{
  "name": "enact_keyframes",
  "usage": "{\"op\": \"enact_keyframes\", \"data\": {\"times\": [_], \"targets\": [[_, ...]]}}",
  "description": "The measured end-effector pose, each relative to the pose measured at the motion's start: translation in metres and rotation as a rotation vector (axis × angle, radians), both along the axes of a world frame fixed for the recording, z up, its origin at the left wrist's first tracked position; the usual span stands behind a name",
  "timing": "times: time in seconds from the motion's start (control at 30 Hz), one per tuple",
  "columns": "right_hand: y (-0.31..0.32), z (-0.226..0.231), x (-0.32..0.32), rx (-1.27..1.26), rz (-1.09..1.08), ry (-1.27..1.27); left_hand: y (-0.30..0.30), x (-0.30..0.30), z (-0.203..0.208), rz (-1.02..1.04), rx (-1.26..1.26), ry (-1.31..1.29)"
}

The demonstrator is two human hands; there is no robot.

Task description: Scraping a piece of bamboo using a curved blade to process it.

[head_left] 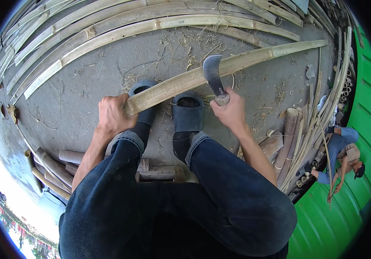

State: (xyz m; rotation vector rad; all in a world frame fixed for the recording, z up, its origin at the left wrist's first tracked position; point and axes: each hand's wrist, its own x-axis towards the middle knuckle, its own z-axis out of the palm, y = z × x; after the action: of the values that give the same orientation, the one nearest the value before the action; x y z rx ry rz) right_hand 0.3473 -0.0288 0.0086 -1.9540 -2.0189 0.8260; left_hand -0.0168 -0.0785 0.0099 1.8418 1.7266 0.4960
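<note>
A split bamboo strip (172,86) slants up to the right, its near end gripped in my left hand (115,113) and its far end reaching past the slippers. My right hand (230,111) is wrapped round the handle of a curved billhook knife (213,73). The dark hooked blade overlaps the strip's middle in this view; I cannot tell if it touches. Beneath the strip are my grey-blue slippers (188,113), toes partly covered by it.
Long split bamboo strips (120,32) lie across the far floor, with shavings (194,49) nearer. Bamboo pieces (53,168) lie at left, poles (290,134) at right. A wooden block (157,173) stands between my legs. Another person (343,155) sits by a green corrugated wall (369,86).
</note>
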Motion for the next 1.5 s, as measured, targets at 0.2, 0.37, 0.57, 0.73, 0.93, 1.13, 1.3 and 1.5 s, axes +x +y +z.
{"op": "enact_keyframes", "data": {"times": [0.2,0.37,0.57,0.73,0.93,1.13,1.3,1.5], "targets": [[0.038,-0.002,0.053,0.092,-0.537,-0.052,0.004,0.016,0.014,-0.003,-0.066,-0.081],[0.016,-0.005,0.021,0.163,-0.221,-0.016,0.002,0.01,0.011,0.016,-0.082,-0.078],[-0.001,-0.002,0.004,0.066,-0.285,0.001,0.003,0.014,0.014,0.017,-0.069,-0.036],[0.039,0.011,0.061,0.012,-0.518,-0.031,0.004,0.023,0.022,-0.007,-0.052,-0.022],[0.016,0.01,0.035,0.101,-0.133,-0.092,-0.002,0.012,0.018,0.036,-0.09,0.027],[-0.006,0.009,0.008,0.049,-0.081,-0.002,0.004,0.014,0.02,0.01,-0.055,0.023],[0.048,0.013,0.05,0.039,-0.487,-0.036,0.013,0.023,0.028,-0.015,-0.015,0.008],[0.023,0.008,0.035,-0.015,-0.275,-0.006,0.0,0.016,0.019,0.023,-0.094,0.011]]}}
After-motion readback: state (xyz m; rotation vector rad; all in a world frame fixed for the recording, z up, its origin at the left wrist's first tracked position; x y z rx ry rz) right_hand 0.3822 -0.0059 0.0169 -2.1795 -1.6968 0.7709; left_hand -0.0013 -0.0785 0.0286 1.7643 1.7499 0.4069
